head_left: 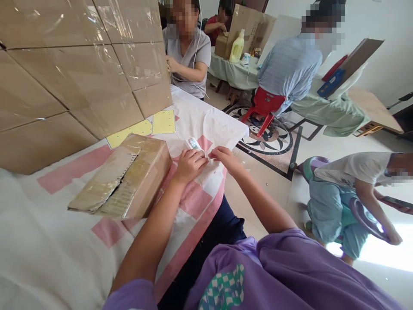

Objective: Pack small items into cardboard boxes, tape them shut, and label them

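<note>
My left hand (pixel 192 164) lies palm down at the table's edge, its fingers bent and closed over the near end of a small white box (pixel 194 144) with bluish-green print. Most of that box is hidden beneath the fingers. My right hand (pixel 225 157) comes in from the right, fingertips pinched together close to the left fingertips. Whatever sits in that pinch is too small or hidden to name. Left of my hands rests a taped brown cardboard box (pixel 129 178) with a torn, slightly gaping seam.
A wall of stacked cartons (pixel 80 64) borders the table's far left. Yellow sheets (pixel 163 122) lie at its foot on the white and pink tablecloth (pixel 112 254). Across the table sits a person (pixel 190 60); another occupies a red chair (pixel 263 105). At right, someone sits on a ride-on toy (pixel 368 219).
</note>
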The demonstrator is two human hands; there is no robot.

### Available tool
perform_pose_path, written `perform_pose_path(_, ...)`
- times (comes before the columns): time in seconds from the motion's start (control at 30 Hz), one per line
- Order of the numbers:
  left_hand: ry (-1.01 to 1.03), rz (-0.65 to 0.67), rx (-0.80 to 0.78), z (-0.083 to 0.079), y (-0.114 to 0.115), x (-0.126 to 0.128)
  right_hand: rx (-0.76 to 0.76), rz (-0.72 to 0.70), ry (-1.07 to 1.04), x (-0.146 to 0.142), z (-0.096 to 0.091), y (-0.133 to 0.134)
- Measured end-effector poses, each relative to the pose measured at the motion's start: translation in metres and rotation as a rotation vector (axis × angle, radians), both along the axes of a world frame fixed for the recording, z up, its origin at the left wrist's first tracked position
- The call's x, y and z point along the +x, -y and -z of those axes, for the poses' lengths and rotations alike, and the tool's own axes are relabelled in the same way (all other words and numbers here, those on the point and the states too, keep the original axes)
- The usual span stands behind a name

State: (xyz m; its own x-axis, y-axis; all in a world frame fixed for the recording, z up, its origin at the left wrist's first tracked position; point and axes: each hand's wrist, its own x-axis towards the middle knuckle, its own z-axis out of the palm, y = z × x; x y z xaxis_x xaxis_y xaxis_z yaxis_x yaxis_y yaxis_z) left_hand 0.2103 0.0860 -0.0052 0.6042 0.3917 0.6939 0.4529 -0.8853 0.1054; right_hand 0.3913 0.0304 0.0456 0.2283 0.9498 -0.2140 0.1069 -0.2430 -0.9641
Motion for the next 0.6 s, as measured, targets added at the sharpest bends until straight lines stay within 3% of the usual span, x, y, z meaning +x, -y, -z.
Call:
perform_pose_path(0.1,0.005,0.026,-0.023,-0.002,0.001,0.0,-0.202,-0.055,-0.209,-0.007,0.001,-0.021)
perform_pose_path(0.2,0.0,0.064,-0.011,-0.003,0.004,0.001,-0.304,-0.126,-0.34,-0.008,-0.001,-0.028)
perform_pose_path(0.33,-0.001,0.079,0.049,-0.002,0.006,0.003,-0.354,-0.143,-0.441,0.0,-0.003,-0.027)
perform_pose_path(0.6,-0.026,0.154,-0.044,0.001,0.01,0.006,-0.382,-0.2,-0.436,0.005,-0.001,-0.021)
